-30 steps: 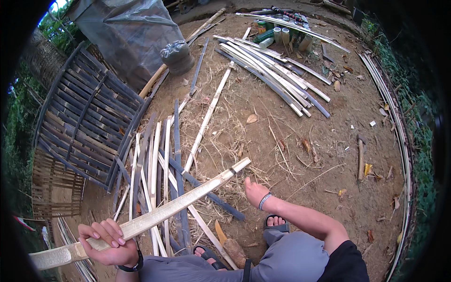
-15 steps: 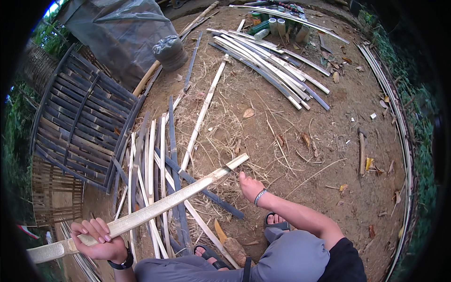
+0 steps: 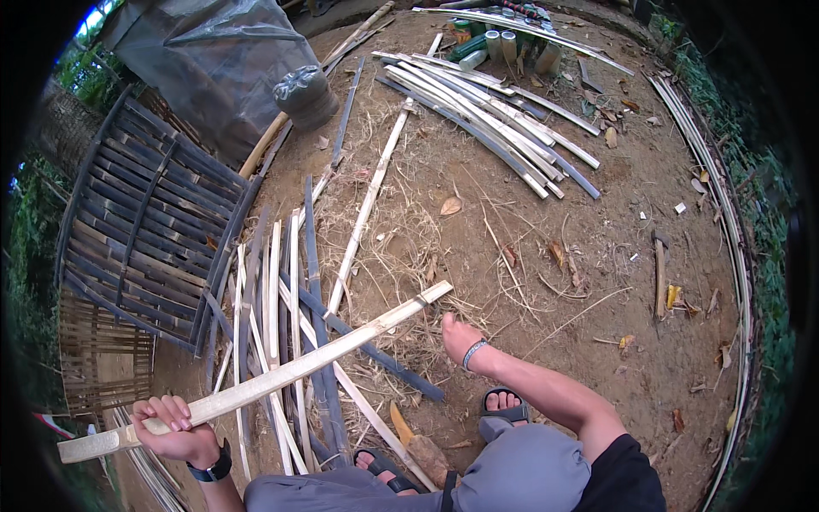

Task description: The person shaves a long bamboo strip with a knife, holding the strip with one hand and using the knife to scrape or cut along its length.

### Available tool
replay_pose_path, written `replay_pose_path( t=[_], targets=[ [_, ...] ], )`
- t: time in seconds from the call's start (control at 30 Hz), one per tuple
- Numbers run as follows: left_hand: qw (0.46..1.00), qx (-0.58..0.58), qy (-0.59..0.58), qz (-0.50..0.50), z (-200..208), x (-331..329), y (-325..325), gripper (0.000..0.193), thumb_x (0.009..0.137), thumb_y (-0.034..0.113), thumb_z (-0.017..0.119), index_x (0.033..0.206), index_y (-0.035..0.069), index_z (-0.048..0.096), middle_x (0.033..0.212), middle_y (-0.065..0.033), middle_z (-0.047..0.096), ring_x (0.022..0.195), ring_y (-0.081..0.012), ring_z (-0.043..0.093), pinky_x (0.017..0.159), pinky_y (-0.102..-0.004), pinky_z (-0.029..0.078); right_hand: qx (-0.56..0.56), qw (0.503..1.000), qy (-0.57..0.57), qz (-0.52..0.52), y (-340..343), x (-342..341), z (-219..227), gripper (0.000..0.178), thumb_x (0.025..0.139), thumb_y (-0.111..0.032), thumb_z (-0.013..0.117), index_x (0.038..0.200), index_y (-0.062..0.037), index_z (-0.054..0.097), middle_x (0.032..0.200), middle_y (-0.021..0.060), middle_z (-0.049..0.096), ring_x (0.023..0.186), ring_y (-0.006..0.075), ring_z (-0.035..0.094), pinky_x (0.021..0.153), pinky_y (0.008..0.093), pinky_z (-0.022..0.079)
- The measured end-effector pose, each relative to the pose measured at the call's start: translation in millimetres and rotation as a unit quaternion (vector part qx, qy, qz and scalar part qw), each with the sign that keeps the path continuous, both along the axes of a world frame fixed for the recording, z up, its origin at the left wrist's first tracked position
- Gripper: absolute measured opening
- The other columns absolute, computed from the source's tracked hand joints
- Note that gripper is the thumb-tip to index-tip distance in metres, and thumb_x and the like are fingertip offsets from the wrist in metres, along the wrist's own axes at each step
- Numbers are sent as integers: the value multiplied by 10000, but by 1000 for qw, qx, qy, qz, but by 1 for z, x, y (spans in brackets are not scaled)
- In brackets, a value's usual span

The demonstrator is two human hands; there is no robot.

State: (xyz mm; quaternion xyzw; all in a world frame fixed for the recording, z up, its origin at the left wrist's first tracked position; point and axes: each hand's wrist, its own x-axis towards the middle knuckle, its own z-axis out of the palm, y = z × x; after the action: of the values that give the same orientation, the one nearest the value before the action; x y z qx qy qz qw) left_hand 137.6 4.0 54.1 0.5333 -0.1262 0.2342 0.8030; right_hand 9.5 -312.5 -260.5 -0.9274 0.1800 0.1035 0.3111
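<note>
A long pale split-bamboo strip (image 3: 290, 369) slants across in front of me, its far end rising to the right. My left hand (image 3: 177, 429) is closed around it near its lower left end, fingers curled over the top. My right hand (image 3: 462, 340) is closed in a fist just below the strip's far right end. A thin dark blade shows against the strip there, seemingly of a small knife (image 3: 425, 299) in that fist; the handle is hidden by the fingers. Under the strip lie several loose bamboo strips (image 3: 275, 294), some pale, some dark.
A pile of bamboo strips (image 3: 503, 124) lies at the far middle, near jars and bottles (image 3: 493, 44). On the left stand a dark slatted bamboo frame (image 3: 149, 218) and a filled plastic bag (image 3: 305, 96). A wooden-handled tool (image 3: 659, 277) lies right. Shavings (image 3: 401, 222) cover the ground.
The bamboo strip has shifted slightly right and turned a little, so its lower left end now shows. My left hand moved slightly with it; my right hand shifted slightly right.
</note>
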Motion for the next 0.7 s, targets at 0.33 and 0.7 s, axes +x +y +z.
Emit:
replay_pose_path(
  t=[0.33,0.7],
  targets=[
    [1000,-4,-18,-2,5,-10,-11,312,968,283,275,739,106,392,453,22,261,345,-68,223,345,-195,221,50,999,-5,12,-6,-8,2,148,822,-14,387,944,68,372,722,293,609,694,425,630,611,478,516],
    [1000,-2,-3,10,1,-5,-6,309,964,292,298,740,108,403,465,23,271,355,-68,234,360,-202,233,74,997,6,23,4,-4,12,161,820,12,372,967,77,364,756,310,605,749,427,631,647,474,516]
  ],
)
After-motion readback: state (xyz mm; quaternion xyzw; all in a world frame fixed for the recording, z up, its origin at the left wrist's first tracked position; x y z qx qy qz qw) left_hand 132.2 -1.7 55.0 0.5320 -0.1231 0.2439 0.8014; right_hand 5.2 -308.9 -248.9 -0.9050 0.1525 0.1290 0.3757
